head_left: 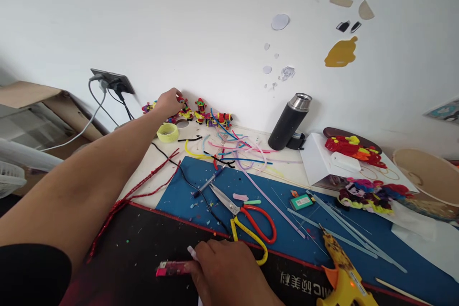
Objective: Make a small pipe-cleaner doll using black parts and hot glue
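My left hand (169,103) reaches to the back of the table, its fingers closed around a small colourful pipe-cleaner figure (185,111) beside the wall. Similar figures (201,105) stand and lie close by, and a roll of yellow tape (168,132) is just below the hand. My right hand (229,272), low in the middle, is closed on a pink lighter (174,268) that points left. A pale lilac piece (192,252) pokes out by its fingers; how it is held is hidden. Scissors (233,208) with red and yellow handles lie just beyond.
Pipe cleaners (251,158) are strewn at the back centre. A black thermos (289,122) stands by the wall. On the right are a yellow glue gun (340,272), glue sticks (344,224), a green box (301,202) and a white box (315,158). Red twisted cords (143,184) lie left.
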`<state>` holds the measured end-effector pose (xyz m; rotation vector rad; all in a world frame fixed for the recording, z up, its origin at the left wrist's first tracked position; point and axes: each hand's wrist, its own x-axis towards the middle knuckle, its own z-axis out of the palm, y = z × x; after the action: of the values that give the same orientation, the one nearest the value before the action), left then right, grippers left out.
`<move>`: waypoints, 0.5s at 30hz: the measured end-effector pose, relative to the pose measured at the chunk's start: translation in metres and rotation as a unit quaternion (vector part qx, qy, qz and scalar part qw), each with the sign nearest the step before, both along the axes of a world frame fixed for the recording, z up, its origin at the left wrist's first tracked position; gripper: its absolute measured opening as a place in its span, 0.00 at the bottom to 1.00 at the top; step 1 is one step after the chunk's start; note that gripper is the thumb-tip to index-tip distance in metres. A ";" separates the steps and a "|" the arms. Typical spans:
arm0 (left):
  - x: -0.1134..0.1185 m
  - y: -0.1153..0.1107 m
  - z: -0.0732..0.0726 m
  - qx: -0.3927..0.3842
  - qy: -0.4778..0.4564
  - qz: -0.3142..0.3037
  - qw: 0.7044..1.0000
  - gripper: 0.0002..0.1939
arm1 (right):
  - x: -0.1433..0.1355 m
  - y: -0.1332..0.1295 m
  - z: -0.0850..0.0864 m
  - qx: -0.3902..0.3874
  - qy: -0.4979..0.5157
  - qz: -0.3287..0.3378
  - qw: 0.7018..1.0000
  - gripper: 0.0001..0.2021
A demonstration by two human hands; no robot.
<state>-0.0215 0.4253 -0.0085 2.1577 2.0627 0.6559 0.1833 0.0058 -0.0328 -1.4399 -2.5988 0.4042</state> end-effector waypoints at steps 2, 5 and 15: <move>0.001 -0.001 -0.001 -0.007 -0.007 0.004 1.000 0.23 | 0.000 0.000 -0.001 0.003 -0.005 0.004 1.000 0.08; 0.002 -0.003 -0.001 0.000 -0.007 0.007 1.000 0.19 | 0.001 0.000 -0.002 0.007 -0.001 0.006 1.000 0.08; 0.004 -0.008 -0.002 -0.001 -0.029 0.009 1.000 0.19 | 0.000 0.000 -0.005 0.009 0.009 0.006 1.000 0.09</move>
<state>-0.0179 0.4170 -0.0103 2.0954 2.0550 0.7100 0.1830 0.0055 -0.0378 -1.4080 -2.5912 0.3934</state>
